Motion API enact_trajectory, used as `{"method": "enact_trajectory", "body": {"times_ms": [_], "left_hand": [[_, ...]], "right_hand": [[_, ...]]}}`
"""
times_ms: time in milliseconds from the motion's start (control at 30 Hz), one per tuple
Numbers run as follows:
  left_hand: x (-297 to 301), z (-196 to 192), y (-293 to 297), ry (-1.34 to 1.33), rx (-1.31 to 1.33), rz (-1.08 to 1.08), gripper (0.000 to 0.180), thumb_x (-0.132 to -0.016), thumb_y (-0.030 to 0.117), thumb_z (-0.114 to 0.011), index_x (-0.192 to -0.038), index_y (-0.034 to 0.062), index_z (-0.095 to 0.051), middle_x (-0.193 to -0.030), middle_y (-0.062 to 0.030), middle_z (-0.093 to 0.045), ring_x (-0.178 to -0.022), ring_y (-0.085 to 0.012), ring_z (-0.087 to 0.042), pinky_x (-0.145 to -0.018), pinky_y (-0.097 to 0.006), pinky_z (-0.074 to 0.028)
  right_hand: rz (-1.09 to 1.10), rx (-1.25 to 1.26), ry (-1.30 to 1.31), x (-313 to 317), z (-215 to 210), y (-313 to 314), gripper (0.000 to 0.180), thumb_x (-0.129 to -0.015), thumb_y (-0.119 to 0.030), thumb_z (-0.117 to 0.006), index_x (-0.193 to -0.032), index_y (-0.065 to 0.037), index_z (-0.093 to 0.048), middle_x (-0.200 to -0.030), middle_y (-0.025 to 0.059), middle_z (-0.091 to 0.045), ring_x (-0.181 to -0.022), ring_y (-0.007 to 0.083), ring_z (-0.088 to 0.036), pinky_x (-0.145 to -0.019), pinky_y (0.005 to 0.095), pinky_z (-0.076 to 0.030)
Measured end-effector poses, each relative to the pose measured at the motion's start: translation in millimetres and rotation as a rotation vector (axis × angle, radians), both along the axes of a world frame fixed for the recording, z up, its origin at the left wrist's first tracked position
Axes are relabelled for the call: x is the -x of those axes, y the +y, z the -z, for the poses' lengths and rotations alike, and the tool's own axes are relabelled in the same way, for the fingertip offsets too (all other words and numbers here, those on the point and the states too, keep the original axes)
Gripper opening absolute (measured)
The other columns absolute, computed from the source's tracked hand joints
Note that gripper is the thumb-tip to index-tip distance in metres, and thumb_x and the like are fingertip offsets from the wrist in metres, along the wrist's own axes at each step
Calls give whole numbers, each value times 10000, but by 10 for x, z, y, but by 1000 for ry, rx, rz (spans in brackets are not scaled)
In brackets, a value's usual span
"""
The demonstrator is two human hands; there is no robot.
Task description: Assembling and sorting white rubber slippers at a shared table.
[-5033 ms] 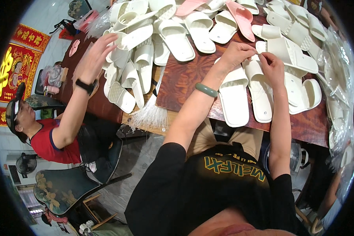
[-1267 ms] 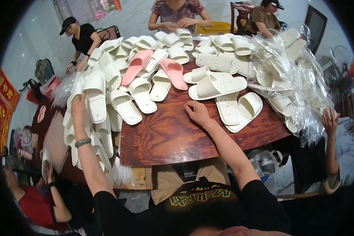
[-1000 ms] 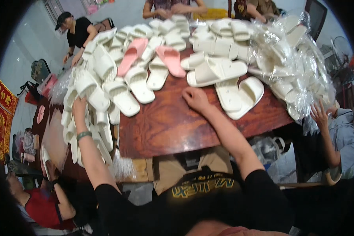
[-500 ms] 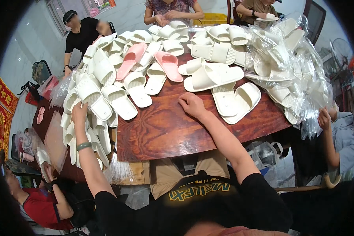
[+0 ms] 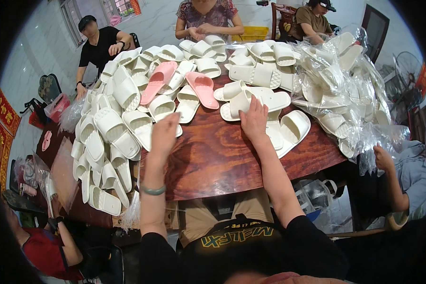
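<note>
My right hand reaches over the table onto a pair of white slippers, its fingers and thumb gripping the near strap. Another white slipper pair lies just beyond its wrist to the right. My left hand, with a green bangle on its wrist, is raised in front of a white slipper; motion blurs it, and whether it holds anything is unclear. Two pink slippers lie among the white ones. To the left, a heap of white slippers spills over the table's corner.
Bagged white slippers in clear plastic fill the table's right side. The dark red wooden table has its near edge at my lap. Co-workers sit around it; one person's hand at the right holds a clear bag.
My left hand has left the heap and moved right, over the middle. My right hand has gone from the bare tabletop to the white slippers. Several slippers in the heap have shifted.
</note>
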State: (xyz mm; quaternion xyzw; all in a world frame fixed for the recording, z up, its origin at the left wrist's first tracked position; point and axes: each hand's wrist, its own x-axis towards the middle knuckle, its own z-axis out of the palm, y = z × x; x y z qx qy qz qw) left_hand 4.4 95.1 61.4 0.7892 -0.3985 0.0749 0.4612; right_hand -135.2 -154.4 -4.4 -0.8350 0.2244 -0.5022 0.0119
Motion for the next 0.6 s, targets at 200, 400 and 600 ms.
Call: {"method": "enact_trajectory", "body": {"times_ms": [200, 400, 600], "left_hand": [[182, 339, -498, 148, -204, 13, 378, -917, 376, -456, -910, 49, -646, -756, -209, -615, -758, -385, -595, -665, -427, -452], [4, 818, -507, 26, -185, -6, 382, -913, 370, -456, -807, 47, -629, -739, -195, -623, -723, -387, -599, -631, -462, -447], [16, 878, -699, -36, -198, -7, 335, -898, 348, -486, -806, 63, -636, -731, -180, -626, -716, -373, -604, -623, -462, -462]], "right_hand": [[-269, -393, 132, -25, -13, 50, 542, -774, -133, -636, -1236, 55, -424, -926, 252, -592, -903, 412, -555, -808, 425, -449], [-405, -576, 2, -112, -9, -25, 521, -788, -152, -636, -1218, 51, -423, -986, 265, -557, -838, 407, -578, -763, 426, -467], [-40, -182, 228, -346, -111, -992, 671, -747, -329, -693, -1235, 31, -403, -1088, 248, -498, -825, 315, -596, -695, 387, -516]]}}
